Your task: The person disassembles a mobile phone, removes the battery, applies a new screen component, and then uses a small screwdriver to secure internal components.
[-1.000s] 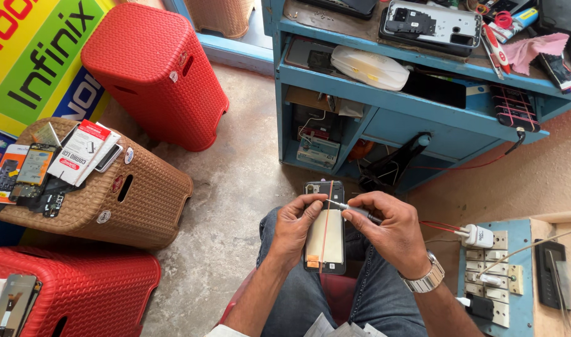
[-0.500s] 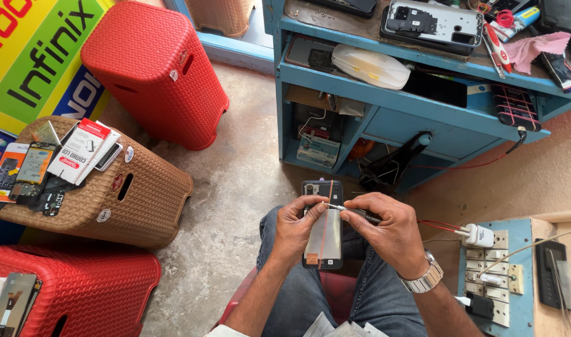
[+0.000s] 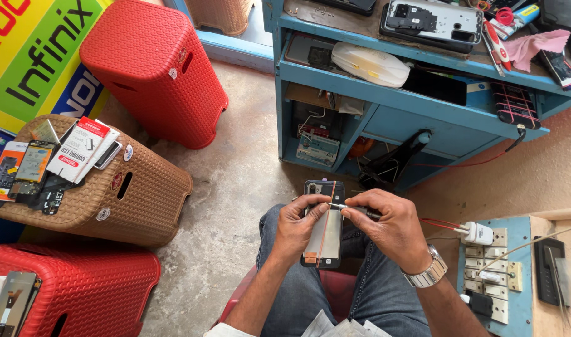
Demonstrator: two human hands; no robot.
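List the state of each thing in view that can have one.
Phone: back cover off, held over the lap.
Left hand: gripping the phone.
Right hand: holding a screwdriver, tip on the phone.
Charger: plugged into the switchboard.
Brown stool: upright, phone parts on top.

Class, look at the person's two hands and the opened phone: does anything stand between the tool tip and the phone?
Nothing visible does. The left hand holds the opened phone; the right hand brings the thin tool directly onto it.
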